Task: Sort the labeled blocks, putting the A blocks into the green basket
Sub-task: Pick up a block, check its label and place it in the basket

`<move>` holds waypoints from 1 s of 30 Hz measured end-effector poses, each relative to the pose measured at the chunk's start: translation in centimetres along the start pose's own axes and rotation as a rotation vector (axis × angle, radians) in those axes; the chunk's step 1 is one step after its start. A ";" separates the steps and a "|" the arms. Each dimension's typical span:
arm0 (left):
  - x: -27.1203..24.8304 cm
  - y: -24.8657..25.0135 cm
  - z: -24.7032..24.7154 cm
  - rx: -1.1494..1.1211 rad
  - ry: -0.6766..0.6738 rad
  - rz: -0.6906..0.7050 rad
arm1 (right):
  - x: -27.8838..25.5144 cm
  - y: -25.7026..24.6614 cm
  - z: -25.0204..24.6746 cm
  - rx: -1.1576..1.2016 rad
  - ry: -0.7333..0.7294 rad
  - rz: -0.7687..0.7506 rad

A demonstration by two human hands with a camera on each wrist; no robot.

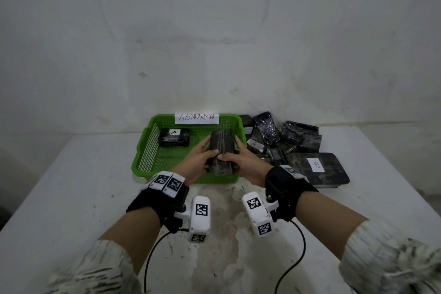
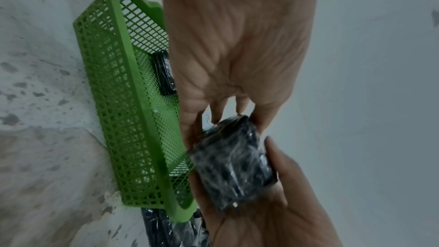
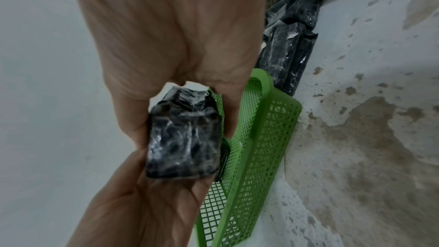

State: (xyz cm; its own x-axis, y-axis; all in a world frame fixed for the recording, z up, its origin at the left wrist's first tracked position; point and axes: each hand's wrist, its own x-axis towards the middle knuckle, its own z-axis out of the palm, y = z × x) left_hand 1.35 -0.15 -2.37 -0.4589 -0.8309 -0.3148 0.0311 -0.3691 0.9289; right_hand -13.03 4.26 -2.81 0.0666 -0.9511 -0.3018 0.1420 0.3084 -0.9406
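Observation:
Both hands hold one black, plastic-wrapped block (image 1: 220, 150) over the right half of the green basket (image 1: 148, 150). My left hand (image 1: 210, 148) grips its left side and my right hand (image 1: 230, 150) grips its right side. No label shows on the held block. In the left wrist view the block (image 2: 232, 164) sits between my left fingers (image 2: 221, 108) and the right hand's palm (image 2: 297, 194). In the right wrist view the block (image 3: 182, 138) hangs above the basket's rim (image 3: 261, 147). One block labeled A (image 1: 174, 137) lies in the basket's far left corner.
A heap of black wrapped blocks (image 1: 286, 136) lies right of the basket, one with an A label (image 1: 254, 143) and a large flat one labeled B (image 1: 315, 167). A paper sign reading ABNORMAL (image 1: 196, 117) is fixed on the basket's far wall. The white table (image 1: 71, 186) meets a wall behind.

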 end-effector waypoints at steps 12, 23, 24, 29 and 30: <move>-0.6 0.9 -0.3 0.052 -0.078 0.007 | -0.3 -0.9 -0.2 -0.012 0.072 -0.108; -0.1 1.1 -0.4 0.191 -0.025 0.032 | -0.3 -1.0 -0.3 -0.002 0.087 -0.097; -0.2 1.2 -0.3 0.201 -0.037 0.034 | -0.3 -1.0 -0.3 0.000 0.091 -0.100; -0.3 1.1 -0.5 0.265 -0.055 0.045 | -0.5 -1.0 -0.5 0.027 0.028 -0.069; -0.3 1.2 -0.5 0.262 -0.046 0.045 | -0.5 -0.9 -0.5 0.023 0.020 -0.070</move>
State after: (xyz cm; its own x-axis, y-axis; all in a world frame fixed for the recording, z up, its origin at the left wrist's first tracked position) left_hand 1.99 -0.52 -1.30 -0.5020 -0.8223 -0.2680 -0.1752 -0.2068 0.9626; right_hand -13.68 4.42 -1.89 0.0362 -0.9705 -0.2385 0.1683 0.2411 -0.9558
